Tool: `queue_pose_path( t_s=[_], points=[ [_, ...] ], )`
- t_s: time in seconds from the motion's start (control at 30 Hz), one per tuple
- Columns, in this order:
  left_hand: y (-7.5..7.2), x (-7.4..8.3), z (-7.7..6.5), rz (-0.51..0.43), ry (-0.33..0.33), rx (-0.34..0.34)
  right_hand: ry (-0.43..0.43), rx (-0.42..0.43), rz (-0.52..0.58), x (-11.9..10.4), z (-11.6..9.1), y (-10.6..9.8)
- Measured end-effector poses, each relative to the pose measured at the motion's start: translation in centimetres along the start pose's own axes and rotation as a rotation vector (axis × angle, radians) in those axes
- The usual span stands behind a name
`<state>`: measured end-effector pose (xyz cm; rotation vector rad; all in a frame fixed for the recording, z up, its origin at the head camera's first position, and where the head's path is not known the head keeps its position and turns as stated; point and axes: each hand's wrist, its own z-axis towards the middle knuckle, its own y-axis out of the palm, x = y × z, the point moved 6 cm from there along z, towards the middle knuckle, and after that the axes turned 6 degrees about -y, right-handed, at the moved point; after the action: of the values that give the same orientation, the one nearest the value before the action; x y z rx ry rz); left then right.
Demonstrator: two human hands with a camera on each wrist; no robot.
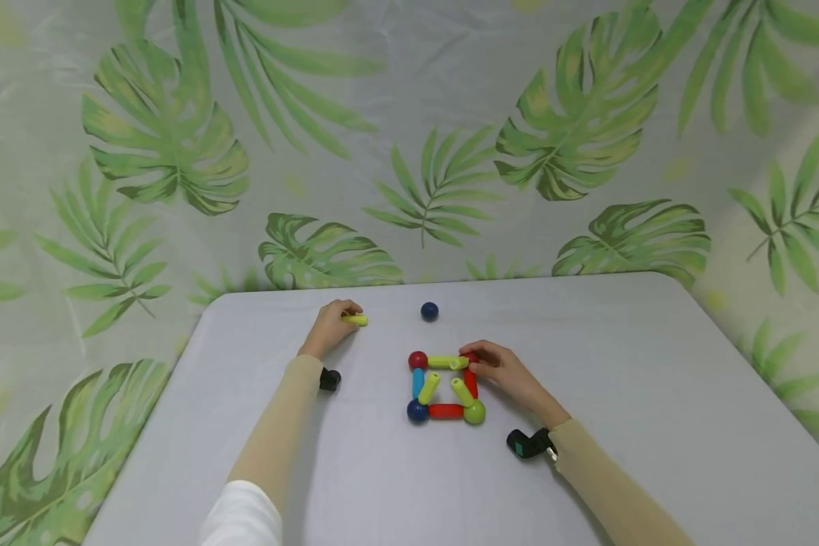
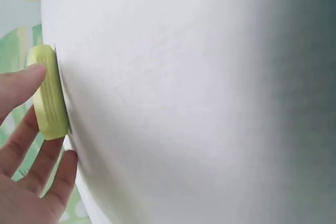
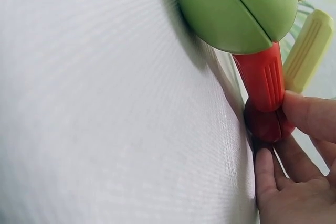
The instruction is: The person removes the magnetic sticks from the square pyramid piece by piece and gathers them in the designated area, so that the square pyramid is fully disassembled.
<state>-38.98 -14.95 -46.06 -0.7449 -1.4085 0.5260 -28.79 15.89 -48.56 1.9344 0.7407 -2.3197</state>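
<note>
Far left on the table, my left hand (image 1: 331, 327) pinches a yellow-green magnetic rod (image 2: 50, 93) between thumb and fingers, close to the tabletop. My right hand (image 1: 512, 375) grips the red ball (image 3: 265, 124) at the far right corner of a square frame of rods and balls. Another red ball (image 1: 418, 360), a dark blue ball (image 1: 418, 411) and a green ball (image 1: 475, 412) form its other corners. Its sides are a blue rod (image 1: 418, 384), a near red rod (image 1: 446, 411), a right red rod (image 3: 262, 77) and a far yellow-green rod (image 1: 440, 362). Yellow-green rods (image 1: 429, 387) rise from corners.
A loose dark blue ball (image 1: 429, 311) lies beyond the frame, near the far edge of the white-covered table (image 1: 621, 364). Leaf-patterned cloth (image 1: 423, 189) hangs behind. Black wrist cameras (image 1: 528, 444) sit by both wrists.
</note>
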Motion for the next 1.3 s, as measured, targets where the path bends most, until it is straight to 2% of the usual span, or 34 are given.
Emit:
queue_pose_path(
  t_s=[0.1,0.2,0.3,0.4,0.47,0.53,0.67,0.83,0.9,1.03,1.13,1.3],
  points=[
    [0.1,1.1,-0.9,-0.059,0.064,0.034,-0.001,-0.003,-0.006,0.0,0.0,0.1],
    [1.2,3.9,-2.6,-0.176,0.174,0.004,0.004,-0.007,-0.002,0.0,0.1,0.1],
    [3.4,7.6,-4.5,-0.275,0.301,-0.12,0.005,-0.006,0.003,0.0,0.2,0.0],
    [6.0,10.6,-5.7,-0.284,0.377,-0.254,-0.003,0.005,0.003,-0.2,0.2,-0.3],
    [7.4,11.8,-6.1,-0.27,0.377,-0.31,-0.009,0.006,0.001,-0.2,0.2,-0.4],
    [8.6,12.4,-6.2,-0.252,0.345,-0.34,-0.017,0.005,0.002,-0.2,0.2,-0.3],
    [9.7,12.9,-6.2,-0.232,0.303,-0.341,-0.023,-0.001,0.012,-0.2,0.1,-0.2],
    [9.2,12.3,-6.3,-0.248,0.276,-0.246,-0.026,-0.009,-0.01,-2.3,-0.4,0.0],
    [8.7,11.5,-6.4,-0.314,0.234,-0.207,-0.025,-0.011,-0.039,-2.2,-0.3,0.1],
    [7.3,10.0,-6.5,-0.457,0.172,-0.133,-0.011,-0.003,-0.051,-0.5,0.3,0.1],
    [5.4,8.0,-6.1,-0.496,0.111,-0.046,-0.001,-0.001,-0.05,-0.4,0.3,0.1],
    [2.0,2.6,-5.3,-0.445,-0.057,0.131,-0.012,-0.017,-0.041,-0.4,0.2,0.4]
  ],
)
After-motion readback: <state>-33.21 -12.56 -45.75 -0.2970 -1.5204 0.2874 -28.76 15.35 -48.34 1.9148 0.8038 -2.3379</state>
